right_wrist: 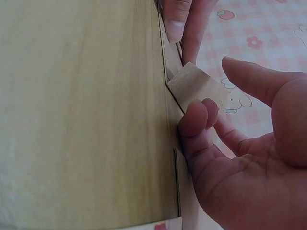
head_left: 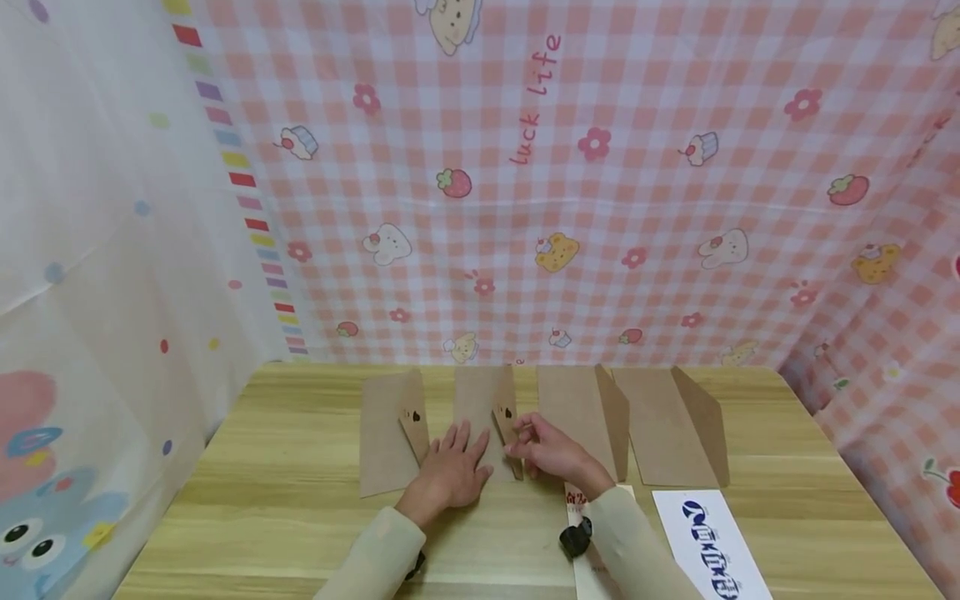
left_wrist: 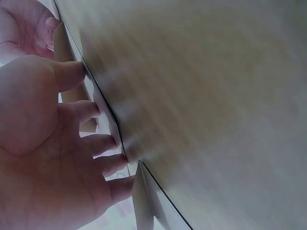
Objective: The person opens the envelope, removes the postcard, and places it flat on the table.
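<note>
My left hand (head_left: 452, 471) rests palm down with spread fingers on the lower part of a brown kraft envelope (head_left: 480, 392), the second from the left. Its raised flap (head_left: 506, 421) bears a small dark print and stands up along the right side. Close to that flap, my right hand (head_left: 551, 450) has its fingers bent at the flap's outer side. The right wrist view shows the thumb (right_wrist: 249, 76) held apart from the fingers, with the flap near them. Left of my left hand lies another kraft envelope (head_left: 386, 408), its flap also partly raised.
Two more kraft envelopes (head_left: 570, 408) lie to the right with flaps folded outward. In front of them are a white sheet with dark blue lettering (head_left: 705, 533) and a pale sheet with red print (head_left: 588, 575), partly under my right forearm. A checked cloth (head_left: 637, 200) hangs behind the table.
</note>
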Motion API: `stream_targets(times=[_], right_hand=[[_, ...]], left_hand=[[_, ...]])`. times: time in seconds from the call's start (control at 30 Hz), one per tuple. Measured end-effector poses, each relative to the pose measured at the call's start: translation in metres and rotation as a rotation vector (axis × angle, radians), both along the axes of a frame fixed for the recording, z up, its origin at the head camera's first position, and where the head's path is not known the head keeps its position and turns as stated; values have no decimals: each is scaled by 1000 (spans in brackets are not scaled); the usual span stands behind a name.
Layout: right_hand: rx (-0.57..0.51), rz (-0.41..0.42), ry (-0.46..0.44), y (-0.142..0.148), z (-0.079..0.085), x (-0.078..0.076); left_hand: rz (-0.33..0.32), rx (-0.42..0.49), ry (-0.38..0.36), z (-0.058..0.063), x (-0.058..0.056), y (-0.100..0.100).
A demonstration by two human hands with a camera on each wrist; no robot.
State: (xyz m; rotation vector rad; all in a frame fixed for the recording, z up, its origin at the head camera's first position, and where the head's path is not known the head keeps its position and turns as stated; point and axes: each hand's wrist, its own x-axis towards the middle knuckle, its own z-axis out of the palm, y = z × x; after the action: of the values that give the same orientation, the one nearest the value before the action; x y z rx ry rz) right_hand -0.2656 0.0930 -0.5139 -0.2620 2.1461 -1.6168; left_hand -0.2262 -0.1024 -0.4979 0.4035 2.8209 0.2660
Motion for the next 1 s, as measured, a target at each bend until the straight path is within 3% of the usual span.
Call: stream_targets(times=[0.63, 1.0], right_hand=[[99, -30, 103, -11, 1, 3], [98, -37, 98, -2, 3, 9]], left_hand=[[-13, 2, 26, 0, 3, -3], [-13, 8, 17, -1, 1, -1]])
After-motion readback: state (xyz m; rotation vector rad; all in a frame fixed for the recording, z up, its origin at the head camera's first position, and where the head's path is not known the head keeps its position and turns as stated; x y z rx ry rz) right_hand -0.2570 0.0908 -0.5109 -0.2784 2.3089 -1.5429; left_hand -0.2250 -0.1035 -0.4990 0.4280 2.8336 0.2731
